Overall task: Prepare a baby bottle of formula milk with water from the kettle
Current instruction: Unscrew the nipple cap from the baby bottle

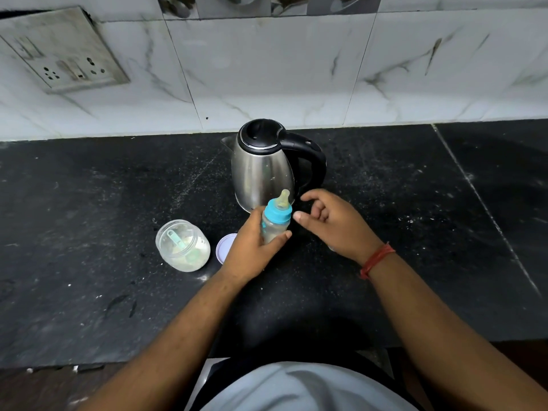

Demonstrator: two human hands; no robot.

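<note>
While the bottle stands capped, these lines record the moment:

Progress: the baby bottle [275,223] already wears its blue ring and teat, and something pale shows through its clear wall, so I judge that filling is done or nearly done; whether water is in it I cannot tell.

Left to do: probably tightening the ring, shaking the mix, and closing the jar; this is a judgement only.

Bottle: upright, just in front of the kettle [264,167], near the middle of the black table [89,188].

Left hand [252,247]: wrapped around the bottle's body, fingers and thumb clamped on it.

Right hand [332,223]: just right of the bottle's ring, not touching it, fingers loosely curled and apart, holding nothing.

Kettle: steel, black lid down, spout to the left, handle to the right; what is inside is hidden.

Jar [183,246]: clear, open, left of the bottle, holding a low layer of pale powder and a green scoop [178,240].

Jar lid [225,247]: lies flat between the jar and the left hand, partly covered by that hand.

Wall: marble-look tiles with a socket plate [65,51] at upper left.
</note>
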